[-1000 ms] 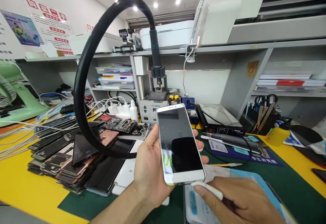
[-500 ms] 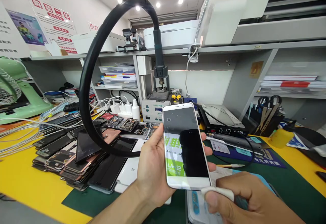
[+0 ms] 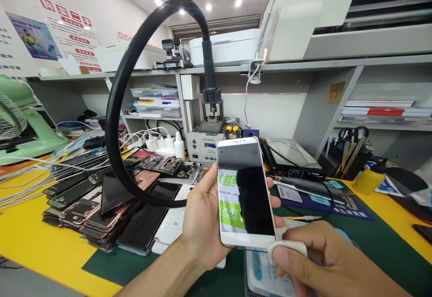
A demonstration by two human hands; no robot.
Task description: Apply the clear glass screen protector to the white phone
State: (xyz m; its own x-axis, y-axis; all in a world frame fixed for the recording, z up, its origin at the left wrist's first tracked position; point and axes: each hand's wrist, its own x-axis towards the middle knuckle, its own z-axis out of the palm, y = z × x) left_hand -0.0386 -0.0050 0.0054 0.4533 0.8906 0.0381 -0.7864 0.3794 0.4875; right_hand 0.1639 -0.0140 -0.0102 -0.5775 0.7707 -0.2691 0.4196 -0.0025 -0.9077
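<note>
Holding ph. (image 3: pixel 248 193), L hand (image 3: pixel 203 225) is partly hidden.

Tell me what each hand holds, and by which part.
Left hand: the phone, by its long edges. Right hand: a white piece, in a thumb-and-finger pinch; exactly which part is unclear.

White walls (image 3: pixel 110 15) with red-lettered posters (image 3: pixel 64 22) on the left, small round ceiling lights (image 3: pixel 238 3) all lit. Grey shelving (image 3: pixel 315 96) ran behind a bright yellow workbench (image 3: pixel 23 227), and some grey floor (image 3: pixel 30 283) peeked out bottom left.
</note>
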